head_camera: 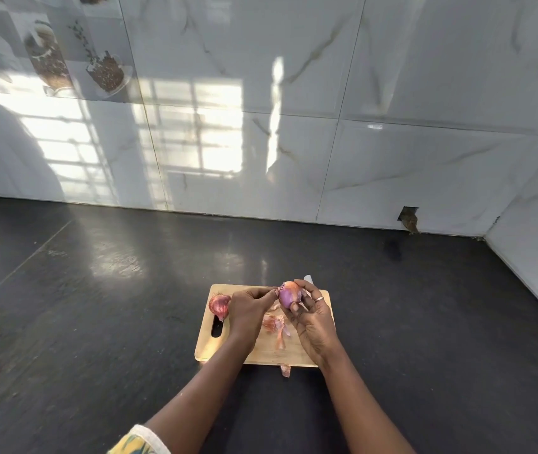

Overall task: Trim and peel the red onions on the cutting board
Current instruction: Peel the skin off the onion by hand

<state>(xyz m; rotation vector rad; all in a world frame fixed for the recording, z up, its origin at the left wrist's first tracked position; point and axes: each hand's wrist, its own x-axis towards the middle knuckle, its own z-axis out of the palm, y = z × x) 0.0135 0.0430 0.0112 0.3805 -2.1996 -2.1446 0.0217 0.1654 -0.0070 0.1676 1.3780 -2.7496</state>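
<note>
Tiles (293,93) of pale, marble-veined stone covered the wall behind, with a window's light thrown across them. Below them stretched a dark, glossy countertop (97,290). On it, near the person, lay a wooden cutting board (228,352) with a handle slot (216,327) at its left end.

Both bare forearms reached over the board's near edge; a patterned sleeve (136,442) showed at the left arm's elbow. The right hand (313,316) held a partly peeled red onion (289,296) above the board's far right part, its fingers and thumb curled round the bulb. The left hand (248,309) was beside it, fingertips drawn together at the onion's upper left side, apparently pinching a bit of skin, though the contact was too small to tell for sure.

A second red onion (220,306), skin on, rested on the board's far left corner, just above the slot. Loose peels (274,326) lay on the board between the hands, and one scrap (285,371) sat on the counter at the board's near edge. A pale tip (308,278) showed behind the right hand; what it was could not be told. A ring (319,298) was on a right finger.
</note>
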